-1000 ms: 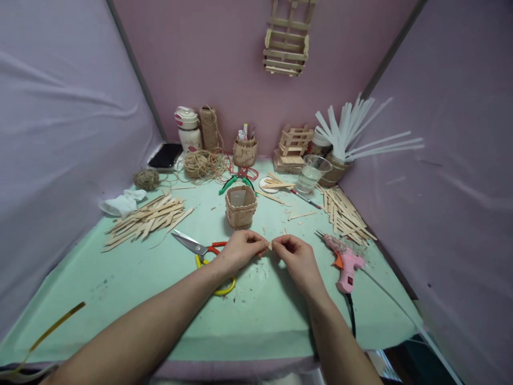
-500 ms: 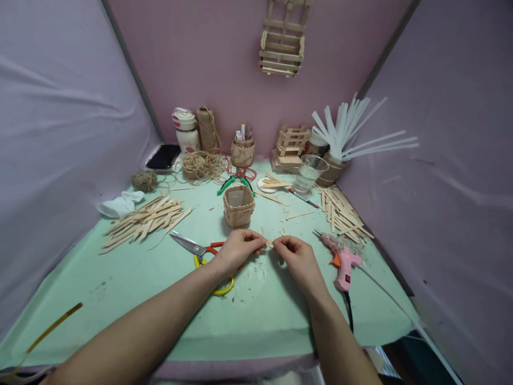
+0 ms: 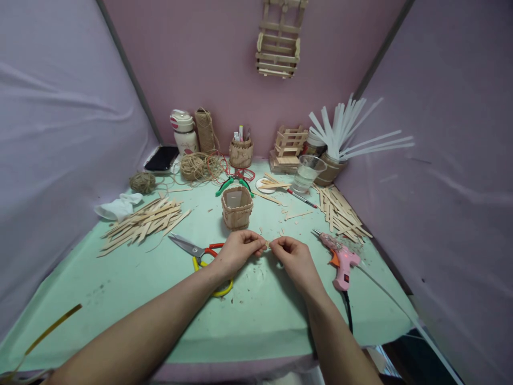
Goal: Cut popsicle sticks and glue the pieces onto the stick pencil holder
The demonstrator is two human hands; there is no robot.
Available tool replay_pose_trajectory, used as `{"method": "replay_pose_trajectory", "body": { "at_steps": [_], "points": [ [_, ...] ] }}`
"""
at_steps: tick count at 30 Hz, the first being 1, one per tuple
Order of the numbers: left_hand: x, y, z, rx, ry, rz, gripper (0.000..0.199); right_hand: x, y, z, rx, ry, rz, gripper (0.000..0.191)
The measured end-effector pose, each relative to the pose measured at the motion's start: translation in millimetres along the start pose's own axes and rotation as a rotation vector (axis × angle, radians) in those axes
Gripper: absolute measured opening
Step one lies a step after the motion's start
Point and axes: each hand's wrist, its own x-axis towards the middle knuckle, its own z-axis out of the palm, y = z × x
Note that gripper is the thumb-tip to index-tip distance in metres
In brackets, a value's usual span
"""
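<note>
A small pale wood piece (image 3: 267, 245) is pinched between my two hands. My left hand (image 3: 244, 249) grips its left end with thumb and forefinger, and my right hand (image 3: 290, 256) holds the right end; the fingertips hide much of it. Just beyond my left hand stands a small wooden-sided cup (image 3: 237, 209). Scissors (image 3: 196, 251) with red and yellow handles lie open beneath my left wrist, partly covered. To the right of my right hand, a pink glue gun (image 3: 343, 263) rests on its side.
Wood sticks lie in a left pile (image 3: 142, 222) and a right pile (image 3: 340, 214). Green-handled pliers (image 3: 234, 184), a plastic cup of liquid (image 3: 308, 174), a twine heap (image 3: 200, 166) and a bottle (image 3: 185, 133) stand or lie further back on the green cloth (image 3: 132, 299).
The fingertips of my two hands have drawn slightly closer together, and less of the wood piece shows. The whole view has shifted a little.
</note>
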Motion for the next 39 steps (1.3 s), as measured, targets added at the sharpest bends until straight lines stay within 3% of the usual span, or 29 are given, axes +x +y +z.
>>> {"method": "replay_pose_trajectory", "body": {
  "at_steps": [10, 20, 30, 39],
  "points": [
    [3.7, -10.4, -0.8, -0.018, -0.004, 0.023, 0.027, -0.3, -3.6, 0.5, 0.015, 0.014, 0.022, 0.025],
    [-4.6, 5.3, 3.6, -0.088, 0.019, -0.028, 0.023, 0.8, -2.1, 1.9, 0.058, 0.01, 0.009, 0.025],
    [-2.2, 3.2, 1.6, -0.13, 0.013, -0.069, 0.025, 0.1, -0.6, 1.1, 0.087, 0.022, 0.029, 0.025],
    [-1.6, 9.2, -5.8, 0.034, -0.019, -0.042, 0.031, -1.0, -0.9, -1.4, 0.09, 0.03, 0.049, 0.025]
  ]
}}
